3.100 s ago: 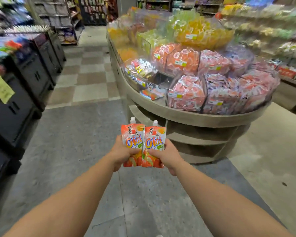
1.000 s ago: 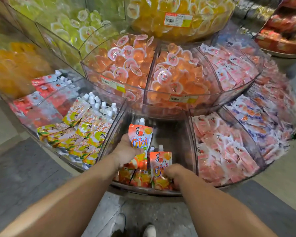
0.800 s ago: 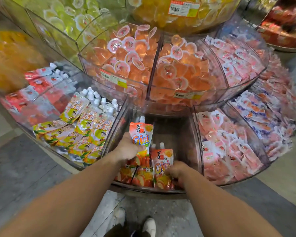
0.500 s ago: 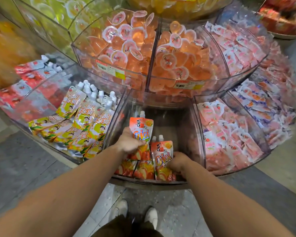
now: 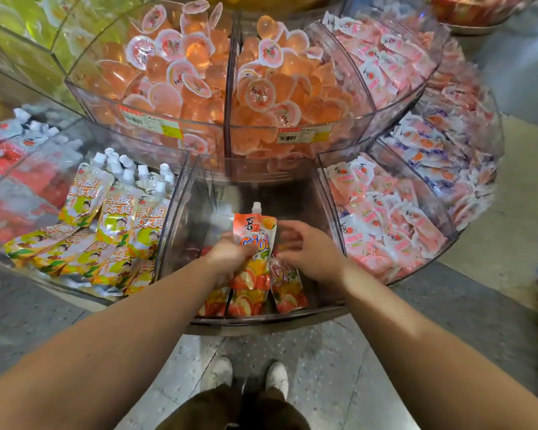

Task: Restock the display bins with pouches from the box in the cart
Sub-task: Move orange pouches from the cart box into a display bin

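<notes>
My left hand [image 5: 230,256] grips an orange spout pouch [image 5: 255,243] upright over the clear middle display bin [image 5: 180,212]. My right hand [image 5: 308,249] hovers just right of that pouch with fingers spread and relaxed, holding nothing. Below it another orange pouch [image 5: 288,287] lies in the bin beside two more pouches [image 5: 246,302] at the bin's front. The bin's back half is bare. The box and cart are out of view.
Left of the middle bin, a bin holds yellow-green spout pouches [image 5: 112,218]. The bin on the right is full of pink sachets [image 5: 385,218]. The upper tier holds orange jelly cups [image 5: 199,79]. My shoes [image 5: 249,377] stand on grey floor below the display's rim.
My right hand has let go of its pouch, which now lies in the bin, and has risen with fingers spread. My left hand still holds its pouch.
</notes>
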A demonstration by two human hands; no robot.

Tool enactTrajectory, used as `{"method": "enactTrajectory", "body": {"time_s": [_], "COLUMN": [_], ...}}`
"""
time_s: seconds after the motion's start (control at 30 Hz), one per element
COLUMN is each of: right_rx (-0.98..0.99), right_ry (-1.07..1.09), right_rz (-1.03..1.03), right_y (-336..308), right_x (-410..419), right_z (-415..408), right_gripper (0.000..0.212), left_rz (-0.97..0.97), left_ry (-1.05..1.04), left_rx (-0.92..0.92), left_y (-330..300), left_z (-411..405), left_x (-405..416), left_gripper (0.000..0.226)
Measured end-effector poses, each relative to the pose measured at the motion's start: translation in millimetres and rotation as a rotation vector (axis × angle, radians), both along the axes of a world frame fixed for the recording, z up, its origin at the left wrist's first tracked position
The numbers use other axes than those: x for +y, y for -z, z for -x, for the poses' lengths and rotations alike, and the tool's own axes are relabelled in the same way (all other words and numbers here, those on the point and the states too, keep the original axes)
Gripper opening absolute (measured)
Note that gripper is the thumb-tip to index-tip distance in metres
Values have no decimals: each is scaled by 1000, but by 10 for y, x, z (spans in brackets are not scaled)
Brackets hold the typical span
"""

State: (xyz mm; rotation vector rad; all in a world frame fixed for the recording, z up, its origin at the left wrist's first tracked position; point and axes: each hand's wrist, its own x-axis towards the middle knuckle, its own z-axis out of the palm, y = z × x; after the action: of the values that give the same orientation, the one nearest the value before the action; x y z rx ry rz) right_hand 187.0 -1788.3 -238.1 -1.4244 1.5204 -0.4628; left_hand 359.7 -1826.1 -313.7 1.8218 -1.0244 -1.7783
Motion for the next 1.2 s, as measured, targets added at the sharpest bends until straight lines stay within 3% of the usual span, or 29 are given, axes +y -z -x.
{"method": "enactTrajectory", "body": {"time_s": [0.13, 0.3, 0.43, 0.67, 0.73, 0.83, 0.97, 1.1, 1.2], "right_rx": [-8, -140, -121, -64, -65, -37, 9, 201, 346], "right_ry": [-93, 29, 5, 39, 48, 51, 81, -16, -194], "right_rz": [80, 106, 122, 182, 176, 169, 157, 129, 19], "right_y": [-40, -90, -68, 8, 26, 57, 112, 170, 311], "right_x": [52, 102, 123, 87, 80, 73, 59, 31, 59], "right_z": [8, 68, 62, 66, 66, 69, 56, 19, -24], "right_gripper": [71, 64, 65, 60, 59, 58, 53, 54, 59], "left_rz": [14, -132, -117, -169, -68, 259, 226, 346, 197], "left_ry": [104, 333, 357, 243, 384, 690, 716, 1156, 1382], "left_rx": [-66, -108, -169, -72, -194, -523, -495, -844, -912], "left_y": [24, 41, 82, 40, 58, 72, 36, -58, -82], "left_z": [243, 479, 466, 574, 547, 468, 375, 145, -50], "left_x": [11, 177, 193, 195, 188, 155, 104, 74, 124], "left_gripper": [32, 19, 25, 31, 32, 48, 71, 95, 105]}}
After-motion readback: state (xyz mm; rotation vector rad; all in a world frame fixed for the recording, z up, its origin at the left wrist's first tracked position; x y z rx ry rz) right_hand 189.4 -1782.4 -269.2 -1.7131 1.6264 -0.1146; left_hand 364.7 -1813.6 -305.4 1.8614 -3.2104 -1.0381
